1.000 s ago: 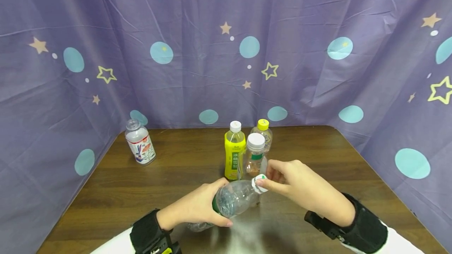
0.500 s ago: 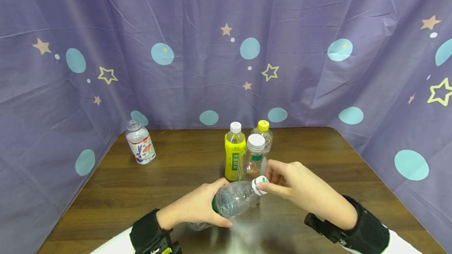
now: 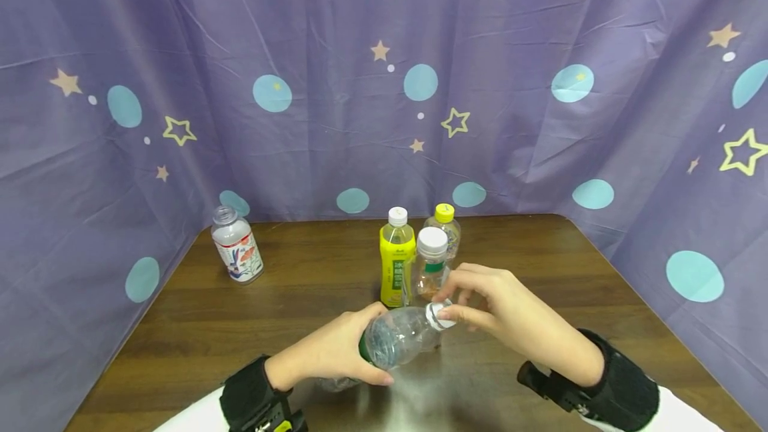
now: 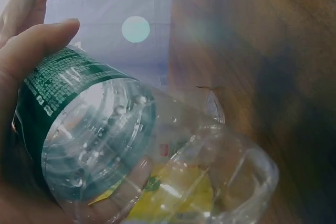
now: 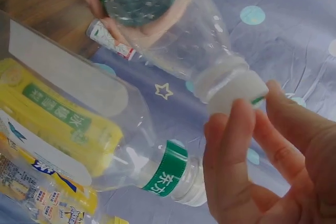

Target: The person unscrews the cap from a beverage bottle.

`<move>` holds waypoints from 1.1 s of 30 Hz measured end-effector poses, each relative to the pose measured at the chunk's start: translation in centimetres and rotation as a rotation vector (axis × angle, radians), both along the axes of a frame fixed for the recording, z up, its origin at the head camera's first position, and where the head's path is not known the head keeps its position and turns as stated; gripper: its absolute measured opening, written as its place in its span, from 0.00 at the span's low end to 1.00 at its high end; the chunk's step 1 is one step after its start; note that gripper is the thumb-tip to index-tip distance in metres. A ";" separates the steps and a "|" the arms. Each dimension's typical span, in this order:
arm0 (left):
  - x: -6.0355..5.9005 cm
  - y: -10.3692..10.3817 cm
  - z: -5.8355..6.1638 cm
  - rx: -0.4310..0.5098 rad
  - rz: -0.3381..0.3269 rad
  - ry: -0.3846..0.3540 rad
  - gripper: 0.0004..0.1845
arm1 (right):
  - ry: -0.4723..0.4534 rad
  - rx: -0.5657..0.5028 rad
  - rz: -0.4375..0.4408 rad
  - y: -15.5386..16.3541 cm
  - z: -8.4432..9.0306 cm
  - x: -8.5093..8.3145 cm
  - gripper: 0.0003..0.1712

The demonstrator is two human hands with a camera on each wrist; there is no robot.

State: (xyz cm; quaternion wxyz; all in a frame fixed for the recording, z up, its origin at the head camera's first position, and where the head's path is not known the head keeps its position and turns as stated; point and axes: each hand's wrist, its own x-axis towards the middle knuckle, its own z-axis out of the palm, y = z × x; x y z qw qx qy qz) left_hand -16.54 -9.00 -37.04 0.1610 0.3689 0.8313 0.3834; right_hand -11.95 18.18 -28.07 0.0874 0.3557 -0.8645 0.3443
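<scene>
Hands (image 3: 330, 352) grip clear bottle (image 3: 393, 339) and white cap (image 3: 440, 315) above wooden table (image 3: 300, 325), starry purple curtain (image 3: 360, 85) behind.

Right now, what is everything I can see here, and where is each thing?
Clear bottle: one, green label, tilted, held over the table's near middle.
Its cap: one, white.
Yellow bottle: one, white cap, table middle.
Clear wide-capped bottle: one, white cap, beside it.
Yellow-capped bottle: one, clear, behind those.
Capless bottle: one, white patterned label, far left.
Table: one, dark wood.
Curtain: purple, stars and dots, around.
Left hand: grips the clear bottle.
Right hand: pinches the cap.
</scene>
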 end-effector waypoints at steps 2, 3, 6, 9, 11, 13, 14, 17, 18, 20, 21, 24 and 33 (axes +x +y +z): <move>0.0 0.1 0.0 -0.003 -0.001 -0.005 0.36 | -0.038 0.000 -0.036 -0.1 0.1 0.0 0.07; 0.1 0.1 0.0 -0.006 -0.001 -0.008 0.36 | -0.057 0.012 -0.060 -0.1 0.2 0.0 0.09; 0.1 0.2 0.1 -0.013 0.002 -0.013 0.36 | -0.132 0.063 -0.119 0.1 0.5 0.1 0.15; 0.1 0.2 0.1 -0.016 0.001 -0.014 0.36 | -0.206 0.115 -0.142 0.3 0.8 0.2 0.17; 0.1 0.3 0.1 -0.019 -0.001 -0.009 0.36 | -0.239 0.120 -0.127 0.3 0.7 0.3 0.16; 0.1 0.3 0.1 -0.022 -0.004 -0.007 0.35 | -0.235 0.112 -0.110 0.4 0.7 0.3 0.15; 0.1 0.4 0.1 -0.022 -0.006 -0.007 0.35 | -0.222 0.107 -0.099 0.4 0.6 0.3 0.14; 0.1 0.4 0.0 -0.020 -0.008 -0.003 0.34 | -0.165 0.091 -0.070 0.5 0.5 0.3 0.12; 0.1 0.4 0.0 -0.017 -0.007 -0.004 0.34 | -0.142 0.087 -0.059 0.6 0.5 0.3 0.12; 0.0 0.4 -0.1 -0.016 -0.002 -0.002 0.35 | -0.109 0.070 -0.018 0.6 0.5 0.2 0.11; 0.0 0.4 -0.1 -0.016 0.001 -0.002 0.35 | -0.089 0.062 0.002 0.7 0.4 0.2 0.11; 0.0 0.3 -0.2 -0.013 0.002 -0.006 0.36 | -0.015 0.033 0.067 0.7 0.3 0.0 0.14; -0.1 0.2 -0.3 0.009 -0.012 0.004 0.35 | 0.036 -0.054 0.088 0.3 -0.4 -0.2 0.10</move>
